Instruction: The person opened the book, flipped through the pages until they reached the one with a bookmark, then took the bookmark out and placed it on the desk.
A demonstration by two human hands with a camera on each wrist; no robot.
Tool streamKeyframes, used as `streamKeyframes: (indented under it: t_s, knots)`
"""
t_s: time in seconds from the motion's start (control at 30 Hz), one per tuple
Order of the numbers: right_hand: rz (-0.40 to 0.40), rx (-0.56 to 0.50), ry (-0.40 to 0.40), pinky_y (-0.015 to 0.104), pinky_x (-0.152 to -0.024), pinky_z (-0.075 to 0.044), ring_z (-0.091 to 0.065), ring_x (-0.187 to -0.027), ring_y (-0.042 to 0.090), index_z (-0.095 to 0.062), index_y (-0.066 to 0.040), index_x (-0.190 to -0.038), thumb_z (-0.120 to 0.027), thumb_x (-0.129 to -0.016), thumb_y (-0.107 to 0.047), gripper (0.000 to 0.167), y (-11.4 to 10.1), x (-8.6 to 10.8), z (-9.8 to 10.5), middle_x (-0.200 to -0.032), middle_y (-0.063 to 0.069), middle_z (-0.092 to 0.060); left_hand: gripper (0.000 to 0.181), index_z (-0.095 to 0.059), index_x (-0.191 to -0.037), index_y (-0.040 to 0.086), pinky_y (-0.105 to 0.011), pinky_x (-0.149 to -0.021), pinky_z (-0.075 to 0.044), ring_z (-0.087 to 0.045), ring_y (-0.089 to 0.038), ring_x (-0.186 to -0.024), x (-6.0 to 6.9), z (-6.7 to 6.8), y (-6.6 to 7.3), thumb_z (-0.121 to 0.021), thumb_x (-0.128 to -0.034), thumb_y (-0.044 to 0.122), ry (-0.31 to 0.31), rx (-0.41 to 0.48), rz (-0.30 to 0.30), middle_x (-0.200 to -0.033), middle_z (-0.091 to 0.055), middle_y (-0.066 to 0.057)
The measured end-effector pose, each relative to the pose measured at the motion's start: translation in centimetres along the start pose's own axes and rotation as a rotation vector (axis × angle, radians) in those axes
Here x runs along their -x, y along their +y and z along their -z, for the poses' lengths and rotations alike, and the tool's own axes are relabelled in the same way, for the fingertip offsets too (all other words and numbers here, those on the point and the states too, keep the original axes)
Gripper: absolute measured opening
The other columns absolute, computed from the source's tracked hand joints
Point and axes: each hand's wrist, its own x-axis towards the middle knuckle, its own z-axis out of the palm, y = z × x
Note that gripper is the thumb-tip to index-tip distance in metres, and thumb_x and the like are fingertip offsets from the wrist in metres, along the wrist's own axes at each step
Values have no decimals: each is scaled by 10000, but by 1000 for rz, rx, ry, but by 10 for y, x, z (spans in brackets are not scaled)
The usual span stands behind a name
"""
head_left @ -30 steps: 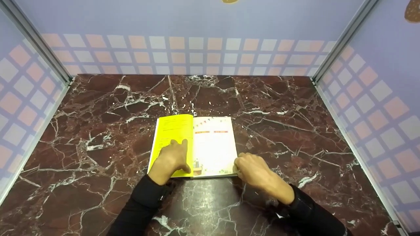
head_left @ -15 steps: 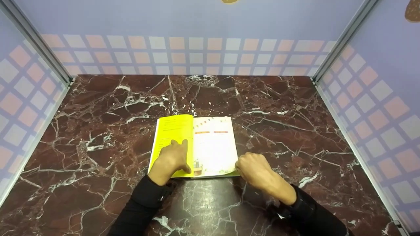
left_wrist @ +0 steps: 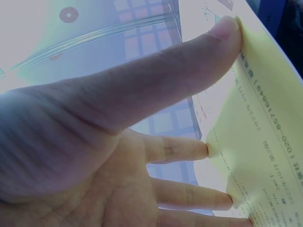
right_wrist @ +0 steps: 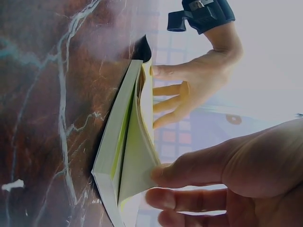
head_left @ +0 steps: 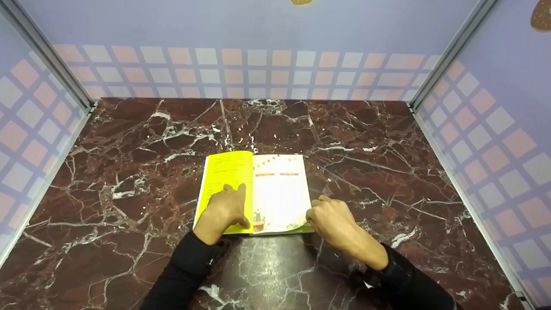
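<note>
An open book (head_left: 282, 193) lies on the marbled table, a yellow page (head_left: 230, 170) at left and a white printed page at right. The left hand (head_left: 224, 211) presses on the yellow page with spread fingertips; in the left wrist view that hand (left_wrist: 118, 127) has its thumb and fingers straight against the page. At the lower right corner, the right hand (head_left: 333, 219) pinches the white page. The right wrist view shows the thumb and fingers of this hand (right_wrist: 213, 175) holding the lifted page edge, a gap above the thick page block (right_wrist: 116, 137).
The dark red marble table (head_left: 129, 150) has white veins and reaches around the book. Purple walls with pink and white squares (head_left: 232, 77) enclose its back and sides, with grey metal strips (head_left: 456, 47) at the corners.
The corner of the white page has risen a little in the right hand, and a green strip shows beneath it. The left hand has stayed in place on the yellow page.
</note>
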Motion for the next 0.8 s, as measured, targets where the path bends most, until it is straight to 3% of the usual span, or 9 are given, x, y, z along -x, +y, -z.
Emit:
streamKeyframes:
  t_s: [0.3, 0.57, 0.8]
  knots:
    - [-19, -57, 30, 331, -488, -509, -542, -648, 177, -773, -177, -711, -789, -807, -86, 133, 1, 0, 0, -695, -35, -644, 832, -484, -1298, -31, -598, -869, -549, -633, -521, -1014, 0, 1, 0, -980, -688, 241, -14, 11, 13, -1147, -546, -354]
    - [-48, -147, 35, 311, -517, -516, -546, -668, 140, -755, -197, -709, -906, -715, -138, 163, 3, 0, 5, -727, -61, -668, 825, -484, -1300, -31, -614, -892, -538, -623, -525, -1038, -1, 2, 0, -973, -688, 230, -7, 13, 13, -1167, -548, -366]
    - [-81, -202, 16, 278, -520, -493, -537, -658, 126, -760, -194, -722, -920, -726, -178, 160, 4, 0, 7, -730, -57, -676, 786, -509, -1282, -36, -603, -879, -546, -622, -506, -1055, -1, 1, -1, -957, -703, 249, 1, 11, 10, -1155, -569, -353]
